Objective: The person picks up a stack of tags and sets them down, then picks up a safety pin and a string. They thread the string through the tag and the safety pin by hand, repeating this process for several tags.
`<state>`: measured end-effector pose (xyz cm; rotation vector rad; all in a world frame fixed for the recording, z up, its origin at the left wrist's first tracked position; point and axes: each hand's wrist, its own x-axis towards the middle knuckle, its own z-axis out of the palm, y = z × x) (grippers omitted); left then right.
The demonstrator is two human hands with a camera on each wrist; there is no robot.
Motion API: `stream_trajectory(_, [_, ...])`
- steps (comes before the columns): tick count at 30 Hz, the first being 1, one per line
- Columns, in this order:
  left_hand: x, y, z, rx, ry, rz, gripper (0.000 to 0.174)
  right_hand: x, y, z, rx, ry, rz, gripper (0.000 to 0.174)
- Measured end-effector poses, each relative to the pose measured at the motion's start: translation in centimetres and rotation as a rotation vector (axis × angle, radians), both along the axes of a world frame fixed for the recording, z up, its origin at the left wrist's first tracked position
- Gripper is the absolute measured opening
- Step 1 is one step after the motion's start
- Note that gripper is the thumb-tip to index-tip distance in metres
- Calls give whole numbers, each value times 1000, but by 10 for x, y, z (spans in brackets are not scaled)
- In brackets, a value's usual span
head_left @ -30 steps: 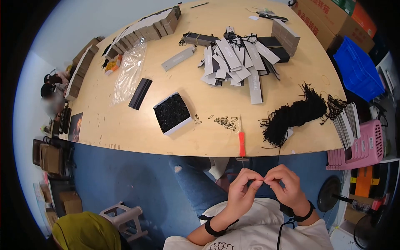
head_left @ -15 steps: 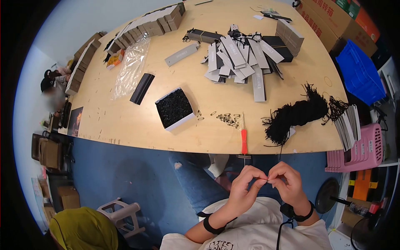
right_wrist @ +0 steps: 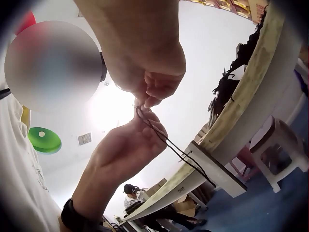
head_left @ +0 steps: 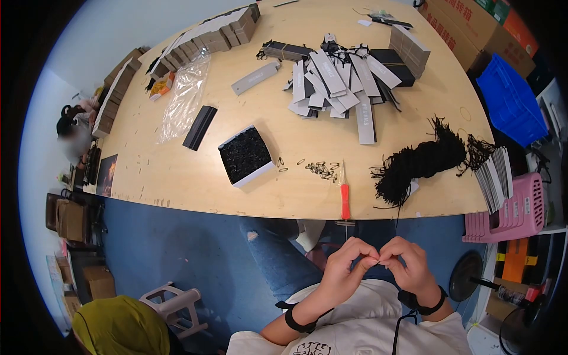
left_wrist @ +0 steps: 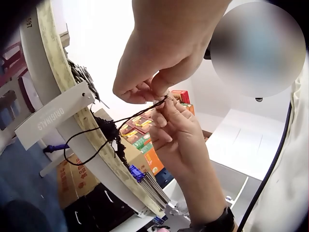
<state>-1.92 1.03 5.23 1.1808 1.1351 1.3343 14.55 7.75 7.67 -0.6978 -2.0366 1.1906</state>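
Observation:
My left hand (head_left: 346, 266) and right hand (head_left: 407, 264) meet fingertip to fingertip above the lap, in front of the table edge. Thumb and forefinger of each pinch a thin black cord (left_wrist: 140, 113) where its strands come together. In the left wrist view the right hand (left_wrist: 178, 137) is below, with a tiny thin piece at its fingertips; I cannot tell what it is. The cord spreads into a loop away from the fingers. A grey tag (left_wrist: 50, 116) printed ORIGINALS, with a hole at one end, is beside the loop. The tag (right_wrist: 219, 171) overlaps the cord in the right wrist view.
On the table (head_left: 284, 201) are a box of small black pieces (head_left: 244, 157), loose small pins (head_left: 322, 170), a red-handled tool (head_left: 345, 201), a black cord bundle (head_left: 420, 168) and a heap of tags (head_left: 337, 83). A pink basket (head_left: 509, 210) stands right. Another person's head (head_left: 121, 325) is lower left.
Both hands stay pinched together, with only slight shifts of the fingertips. The head view has moved a little; things on the table keep their places.

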Motion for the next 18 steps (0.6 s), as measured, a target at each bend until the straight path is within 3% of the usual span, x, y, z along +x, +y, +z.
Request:
stream_trajectory(1, [0, -1, -1, -23, -16, -3, 3, 1, -2, -2, -2, 1, -2, 11])
stream_trajectory(3, [2, -1, -2, -46, -78, -3, 4, 2, -6, -8, -389, 106, -12, 7])
stream_trajectory(4, [3, -1, -2, -67, -140, 0, 6, 2, -7, -8, -390, 106, -13, 7])
stream_trajectory(6, [4, 1, -5, -31, -114, -2, 7, 2, -7, -7, -707, 192, 26, 6])
stream_trajectory(9, [6, 2, -8, 20, -73, -10, 8, 3, -6, -10, -808, 244, 39, 8])
stream_trajectory(14, [8, 0, -13, 41, -55, -47, 9, 4, -7, -13, -777, 250, -2, 7])
stream_trajectory(16, [8, -1, -2, -127, -229, -47, 12, 2, -8, -15, -741, 238, -30, 6])
stream_trajectory(18, [10, -1, 1, -157, -249, -36, 13, -5, -8, -17, -601, 262, -88, 5])
